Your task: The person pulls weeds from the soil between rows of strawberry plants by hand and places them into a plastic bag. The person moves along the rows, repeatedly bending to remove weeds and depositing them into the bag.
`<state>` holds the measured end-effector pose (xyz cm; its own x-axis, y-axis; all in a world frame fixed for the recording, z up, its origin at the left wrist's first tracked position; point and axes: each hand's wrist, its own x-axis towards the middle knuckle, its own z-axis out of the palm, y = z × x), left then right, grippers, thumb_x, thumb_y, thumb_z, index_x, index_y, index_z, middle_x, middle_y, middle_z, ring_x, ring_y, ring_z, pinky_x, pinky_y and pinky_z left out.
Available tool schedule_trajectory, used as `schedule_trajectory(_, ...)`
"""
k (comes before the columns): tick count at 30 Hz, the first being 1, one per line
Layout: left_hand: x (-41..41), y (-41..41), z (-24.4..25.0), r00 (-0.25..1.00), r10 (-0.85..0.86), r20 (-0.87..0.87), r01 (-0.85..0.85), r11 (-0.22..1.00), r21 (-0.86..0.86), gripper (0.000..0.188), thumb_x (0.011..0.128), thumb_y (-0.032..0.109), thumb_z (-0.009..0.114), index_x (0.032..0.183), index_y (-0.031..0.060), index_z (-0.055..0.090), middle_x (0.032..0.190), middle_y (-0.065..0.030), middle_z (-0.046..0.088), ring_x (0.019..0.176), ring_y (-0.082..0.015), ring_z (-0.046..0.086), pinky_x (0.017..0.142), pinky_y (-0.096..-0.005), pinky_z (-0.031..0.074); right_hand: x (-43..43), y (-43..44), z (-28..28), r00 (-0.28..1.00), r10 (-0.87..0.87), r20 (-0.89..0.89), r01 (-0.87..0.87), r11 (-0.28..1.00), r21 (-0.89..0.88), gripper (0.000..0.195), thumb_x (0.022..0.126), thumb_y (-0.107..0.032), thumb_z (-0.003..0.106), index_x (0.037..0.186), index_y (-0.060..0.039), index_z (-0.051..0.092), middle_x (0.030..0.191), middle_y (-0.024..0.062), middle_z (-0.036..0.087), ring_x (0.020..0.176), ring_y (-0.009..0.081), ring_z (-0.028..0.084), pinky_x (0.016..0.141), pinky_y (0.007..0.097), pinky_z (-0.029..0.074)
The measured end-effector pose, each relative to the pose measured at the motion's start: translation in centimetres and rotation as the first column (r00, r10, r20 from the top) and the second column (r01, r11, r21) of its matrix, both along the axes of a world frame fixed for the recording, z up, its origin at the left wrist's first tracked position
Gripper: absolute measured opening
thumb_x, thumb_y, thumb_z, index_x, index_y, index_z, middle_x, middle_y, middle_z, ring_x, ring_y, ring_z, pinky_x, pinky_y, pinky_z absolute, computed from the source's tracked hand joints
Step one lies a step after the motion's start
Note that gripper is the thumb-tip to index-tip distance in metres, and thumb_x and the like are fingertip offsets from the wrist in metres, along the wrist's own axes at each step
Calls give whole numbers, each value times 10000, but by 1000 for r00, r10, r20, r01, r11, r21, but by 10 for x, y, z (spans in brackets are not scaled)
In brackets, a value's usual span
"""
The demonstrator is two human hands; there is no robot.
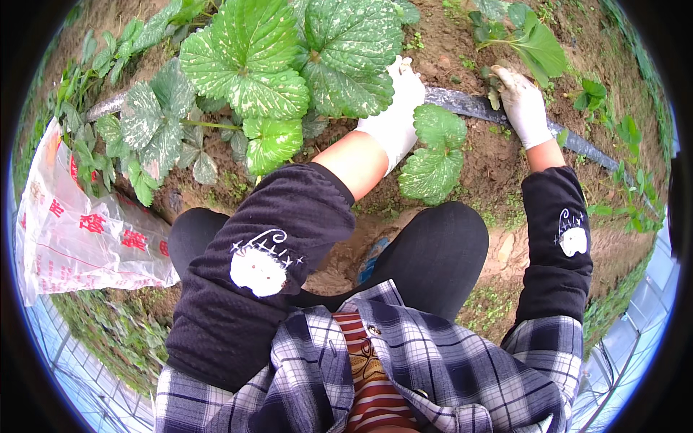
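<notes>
My left hand (398, 113), in a white glove, reaches past the big strawberry leaves (346, 48), which cover part of it. Its fingertips are at the soil just right of those leaves, and what they touch cannot be made out. A smaller leaf (433, 154) with pale specks stands beside that wrist. Over the bare soil on the right, my right hand (520, 100), also gloved in white, has its fingers closed on a small withered leaf (494, 92). The hand lies beside the black drip tape (465, 103).
A white plastic bag (92, 238) with red print lies at the left. The tape runs across the soil bed. Another strawberry plant (538, 48) grows beyond my right hand, and small green plants (631, 135) line the right side. My knees are close to the bed's edge.
</notes>
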<state>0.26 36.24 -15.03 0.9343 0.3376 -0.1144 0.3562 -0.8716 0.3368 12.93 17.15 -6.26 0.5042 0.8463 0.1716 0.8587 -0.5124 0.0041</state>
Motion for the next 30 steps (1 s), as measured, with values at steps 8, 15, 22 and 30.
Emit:
schedule_trajectory(8, 3, 8, -35, 994, -12, 111, 12, 1000, -1, 413, 867, 308, 390, 1154, 52, 539, 1257, -91, 490, 1205, -239, 397, 982, -431, 328, -29, 56, 8, 974, -196, -111, 208, 972, 107, 171, 787, -229, 588, 879, -106, 510, 794, 113, 597, 730, 281, 595, 624, 352, 476)
schedule_trajectory(15, 6, 1, -35, 985, 20, 173, -47, 987, 156, 407, 842, 319, 425, 1117, 58, 572, 1209, -60, 534, 1180, -222, 426, 962, -425, 350, -12, 86, -11, 927, -373, 39, 374, 928, 0, 247, 816, -220, 481, 938, -5, 478, 856, 180, 609, 790, 326, 600, 702, 413, 474)
schedule_trajectory(22, 4, -15, -32, 972, 69, 225, -112, 977, 183, 360, 818, 299, 484, 1064, 67, 607, 1156, -50, 569, 1148, -229, 459, 945, -441, 359, -17, 82, -17, 903, -422, 80, 423, 906, 2, 269, 831, -229, 471, 964, 5, 458, 787, 196, 609, 743, 334, 606, 667, 415, 483)
schedule_trajectory(30, 5, -17, -44, 938, 71, 339, -156, 961, 230, 307, 796, 283, 515, 984, 72, 635, 1088, -42, 604, 1113, -227, 489, 901, -452, 384, -7, 83, -20, 895, -445, 24, 445, 895, -1, 368, 839, -228, 442, 1123, 5, 460, 847, 206, 616, 787, 352, 595, 711, 428, 471)
